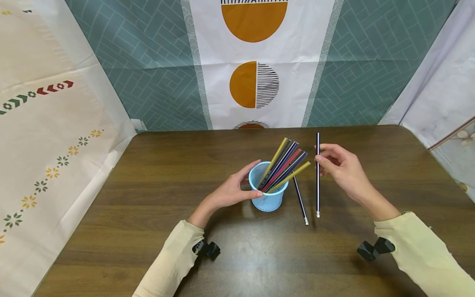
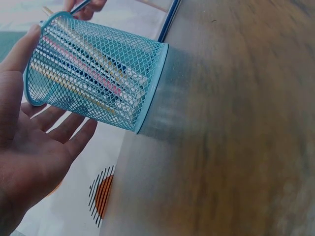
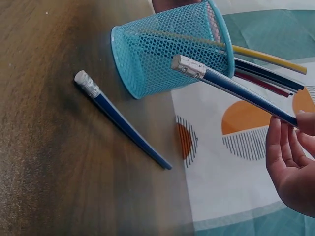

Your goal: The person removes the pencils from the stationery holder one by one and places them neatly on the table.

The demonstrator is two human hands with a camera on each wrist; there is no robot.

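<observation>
A light-blue mesh pencil cup (image 1: 268,203) stands upright on the table, holding several pencils (image 1: 283,168) in yellow, red, black and dark blue that lean to the right. My left hand (image 1: 231,191) holds the cup at its rim, thumb on the near side and fingers around the far side. To the right of the cup, my right hand (image 1: 343,168) pinches a dark blue striped pencil (image 3: 236,91) between thumb and fingertips, its eraser end toward me. Another dark blue pencil (image 3: 123,123) with a white eraser lies on the table between the cup and the held pencil.
The brown wooden table (image 1: 148,185) has a patterned teal and white cloth (image 1: 167,66) hanging behind its far edge. Light cloths hang at left and right. A small black device (image 1: 206,249) is strapped on each wrist.
</observation>
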